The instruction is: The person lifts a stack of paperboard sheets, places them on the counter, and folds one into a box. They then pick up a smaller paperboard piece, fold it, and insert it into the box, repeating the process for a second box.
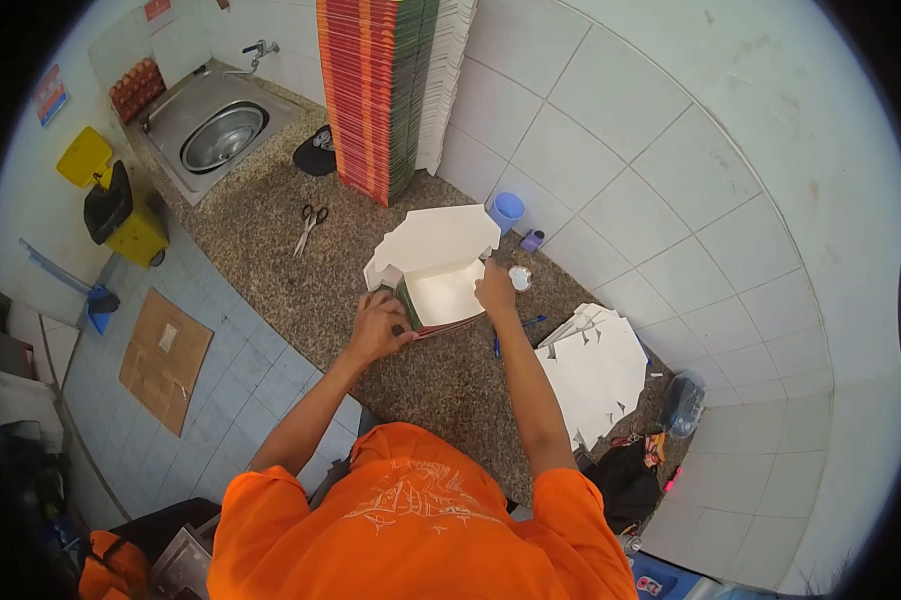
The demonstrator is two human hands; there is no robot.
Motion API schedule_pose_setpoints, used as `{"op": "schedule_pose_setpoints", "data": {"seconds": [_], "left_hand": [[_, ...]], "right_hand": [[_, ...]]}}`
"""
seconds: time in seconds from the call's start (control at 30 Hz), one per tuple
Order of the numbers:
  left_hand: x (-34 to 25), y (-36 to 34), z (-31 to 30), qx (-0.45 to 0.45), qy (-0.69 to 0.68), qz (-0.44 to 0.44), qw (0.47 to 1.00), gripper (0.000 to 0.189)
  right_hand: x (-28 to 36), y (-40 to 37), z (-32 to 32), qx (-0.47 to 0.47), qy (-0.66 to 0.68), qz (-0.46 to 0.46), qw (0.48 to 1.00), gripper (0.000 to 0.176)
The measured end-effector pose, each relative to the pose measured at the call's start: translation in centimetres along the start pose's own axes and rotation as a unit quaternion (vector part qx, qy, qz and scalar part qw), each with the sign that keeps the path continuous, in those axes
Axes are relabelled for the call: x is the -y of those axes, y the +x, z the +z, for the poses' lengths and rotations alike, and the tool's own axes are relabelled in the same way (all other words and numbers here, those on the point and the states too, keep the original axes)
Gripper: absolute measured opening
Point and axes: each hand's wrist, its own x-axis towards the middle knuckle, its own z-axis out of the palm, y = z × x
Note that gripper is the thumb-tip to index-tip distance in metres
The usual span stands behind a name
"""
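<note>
Now | left hand (378, 325): clasps box (440, 285) corner | right hand (495, 290): touches side

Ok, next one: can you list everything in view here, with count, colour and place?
box: 1, white inside, half folded, centre of counter
counter: 1, speckled brown-grey, along tiled wall
stack of flat boxes: 1 tall stack, red, green and white, against wall
white blanks: 1 loose pile, counter, right of box
scissors: 1, grey, counter, left of box
cup: 1, blue, behind box
pen: 1, blue, beside right forearm
sink: 1, steel, far end of counter
bin: 1, yellow and black, floor
cardboard sheet: 1, brown, floor
left hand: gripping box's left side
right hand: on box's right edge
</note>
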Motion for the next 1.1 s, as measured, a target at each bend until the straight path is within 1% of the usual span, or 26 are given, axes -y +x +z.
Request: {"op": "schedule_pose_setpoints", "data": {"seconds": [0.03,0.1,0.23,0.27,0.33,0.37,0.43,0.5,0.53,0.57,0.6,0.63,0.67,0.7,0.73,0.77,0.8,0.83,0.87,0.9,0.93,0.97,1.0,1.03,1.07,1.1], "left_hand": [[0.0,0.3,-0.4,0.001,0.0,-0.003,1.0,0.026],[0.1,0.8,-0.9,0.086,-0.011,-0.041,0.995,0.024],[1.1,0.7,-0.3,0.08,-0.035,-0.021,0.996,0.024],[1.0,0.6,-0.1,0.068,-0.029,-0.013,0.997,0.023],[0.9,0.3,0.1,0.057,-0.022,-0.005,0.998,0.021],[0.8,0.2,0.1,0.048,-0.026,-0.011,0.998,0.021],[0.8,0.4,0.0,0.033,-0.029,-0.02,0.999,0.022],[0.5,0.2,0.0,0.047,-0.025,-0.043,0.998,0.024],[0.2,-0.1,0.1,0.047,-0.027,-0.046,0.997,0.024],[-0.1,-0.3,-0.1,0.043,-0.015,-0.051,0.998,0.028],[-0.2,-0.5,-0.2,0.039,-0.002,-0.055,0.998,0.033],[-0.1,-0.5,-0.1,0.038,-0.001,-0.056,0.998,0.033],[0.0,-0.7,0.1,-0.01,0.023,-0.066,0.997,0.042],[0.4,-1.1,0.5,-0.055,0.047,-0.075,0.995,0.051],[0.8,-1.5,0.8,-0.05,0.05,-0.074,0.995,0.051],[1.1,-1.5,1.1,-0.046,0.061,-0.067,0.995,0.059],[1.5,-1.3,1.7,-0.046,0.07,-0.061,0.995,0.067],[1.9,-1.2,2.5,-0.049,0.071,-0.06,0.995,0.067],[2.1,-1.4,3.3,-0.034,0.021,-0.055,0.998,0.066],[2.3,-1.5,3.7,-0.017,-0.028,-0.051,0.998,0.065],[1.9,-1.4,3.3,-0.018,-0.027,-0.052,0.998,0.065],[1.3,-1.2,3.0,0.029,-0.045,-0.1,0.994,0.071],[0.8,-1.0,2.6,0.075,-0.062,-0.148,0.984,0.077],[0.4,-0.8,2.2,0.076,-0.061,-0.149,0.984,0.077],[0.0,-0.7,1.8,0.061,-0.008,-0.155,0.986,0.082],[-0.1,-0.7,1.9,0.046,0.044,-0.162,0.985,0.088]], "right_hand": [[0.1,0.0,0.0,-0.008,0.0,-0.008,1.0,0.048],[0.6,-0.5,-0.2,-0.005,0.008,0.006,1.0,0.049],[1.8,-1.7,-1.2,0.004,0.01,0.055,0.998,0.049],[2.1,-2.0,-1.4,0.007,0.01,0.055,0.998,0.049],[3.2,-3.0,-2.3,-0.071,-0.02,0.009,0.997,0.045],[3.9,-3.7,-3.0,-0.07,-0.019,0.009,0.997,0.045],[6.2,-5.7,-4.8,-0.198,-0.027,-0.154,0.968,0.044],[8.2,-8.9,-2.5,-0.124,0.111,-0.199,0.966,0.044],[9.0,-11.4,-1.4,-0.003,0.054,-0.229,0.972,0.042],[9.5,-13.2,-0.7,0.114,-0.002,-0.255,0.96,0.042],[9.5,-13.6,-0.5,0.114,-0.002,-0.256,0.96,0.042],[9.5,-13.7,-0.2,0.092,0.009,-0.248,0.964,0.039],[9.6,-13.7,0.0,0.071,0.02,-0.242,0.968,0.037],[9.8,-13.6,0.1,0.073,0.023,-0.242,0.967,0.037],[10.0,-13.3,0.1,0.077,0.007,-0.237,0.968,0.032],[10.3,-12.8,0.1,0.079,-0.01,-0.233,0.969,0.028],[10.8,-12.2,-0.2,0.076,-0.01,-0.233,0.969,0.028],[11.6,-11.6,-0.3,0.081,-0.019,-0.185,0.979,0.026],[12.5,-11.1,-0.4,0.086,-0.028,-0.137,0.987,0.025],[13.0,-10.4,0.0,0.085,-0.028,-0.138,0.986,0.025],[13.4,-9.7,0.6,0.038,-0.016,-0.134,0.99,0.024],[13.5,-9.2,1.2,-0.01,-0.004,-0.13,0.991,0.023],[13.4,-8.6,1.6,-0.01,-0.003,-0.131,0.991,0.023],[13.4,-8.2,2.0,0.021,-0.017,-0.114,0.993,0.021],[13.2,-8.0,2.4,0.052,-0.03,-0.097,0.993,0.02],[13.3,-8.1,2.4,0.053,-0.03,-0.097,0.993,0.02]]}}
